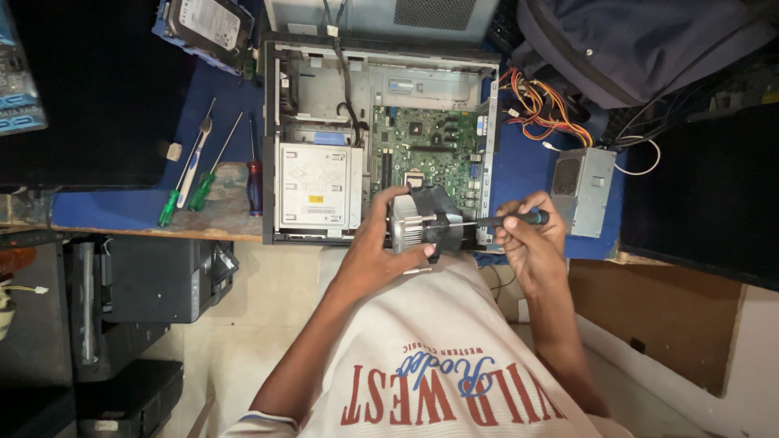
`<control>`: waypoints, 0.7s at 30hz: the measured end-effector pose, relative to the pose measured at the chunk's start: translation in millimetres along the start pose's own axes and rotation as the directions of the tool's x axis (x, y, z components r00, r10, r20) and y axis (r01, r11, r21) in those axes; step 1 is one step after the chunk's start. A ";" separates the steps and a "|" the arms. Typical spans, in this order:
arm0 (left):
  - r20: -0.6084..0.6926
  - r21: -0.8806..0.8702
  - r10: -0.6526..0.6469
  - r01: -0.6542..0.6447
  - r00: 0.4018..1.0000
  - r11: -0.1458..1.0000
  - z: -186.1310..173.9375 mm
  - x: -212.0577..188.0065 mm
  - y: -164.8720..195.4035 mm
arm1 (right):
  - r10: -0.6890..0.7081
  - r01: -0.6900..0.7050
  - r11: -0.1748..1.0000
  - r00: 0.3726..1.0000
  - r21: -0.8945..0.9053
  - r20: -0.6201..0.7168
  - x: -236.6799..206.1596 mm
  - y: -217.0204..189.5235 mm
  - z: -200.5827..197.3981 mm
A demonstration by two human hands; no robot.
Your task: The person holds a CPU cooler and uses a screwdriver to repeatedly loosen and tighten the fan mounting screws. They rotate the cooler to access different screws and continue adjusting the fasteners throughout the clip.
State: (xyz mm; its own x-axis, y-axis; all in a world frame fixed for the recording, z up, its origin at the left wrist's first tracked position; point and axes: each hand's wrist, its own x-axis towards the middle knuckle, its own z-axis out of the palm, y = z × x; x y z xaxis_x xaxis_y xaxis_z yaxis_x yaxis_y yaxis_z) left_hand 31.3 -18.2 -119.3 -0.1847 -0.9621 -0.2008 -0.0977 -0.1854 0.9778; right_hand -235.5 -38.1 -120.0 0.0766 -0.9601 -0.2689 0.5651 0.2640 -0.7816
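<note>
My left hand (pixel 380 243) grips a processor cooler (pixel 423 219), a finned metal heatsink with a black fan, held on its side at the near edge of an open desktop computer case (pixel 272 138). My right hand (pixel 529 237) holds a screwdriver (pixel 505 219) with a dark and blue handle, its shaft lying level and its tip touching the cooler. The green motherboard (pixel 426 146) lies exposed inside the case just beyond the cooler. A silver drive cage (pixel 319 188) fills the case's left side.
Two green-handled screwdrivers (pixel 185 195), a toothbrush and a red-handled screwdriver (pixel 255 182) lie left of the case on the blue table (pixel 122 207). A hard drive (pixel 209 24) sits far left, a grey power supply (pixel 584 188) with coloured wires at right, a bag (pixel 633 40) behind.
</note>
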 end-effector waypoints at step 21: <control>0.048 0.049 0.096 -0.098 0.994 0.994 -0.5 0.3 -5.0 | -0.012 0.011 1.000 0.997 0.005 0.077 -7.7 -4.5 -2.9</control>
State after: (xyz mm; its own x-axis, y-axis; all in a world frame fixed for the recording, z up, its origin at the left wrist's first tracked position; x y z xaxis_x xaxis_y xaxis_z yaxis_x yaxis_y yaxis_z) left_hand 32.2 -17.7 -124.3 -0.2403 -0.9646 -0.1088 -0.1273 -0.0798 0.9887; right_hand -241.0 -31.5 -116.1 0.1331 -0.9674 -0.2153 0.5699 0.2525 -0.7819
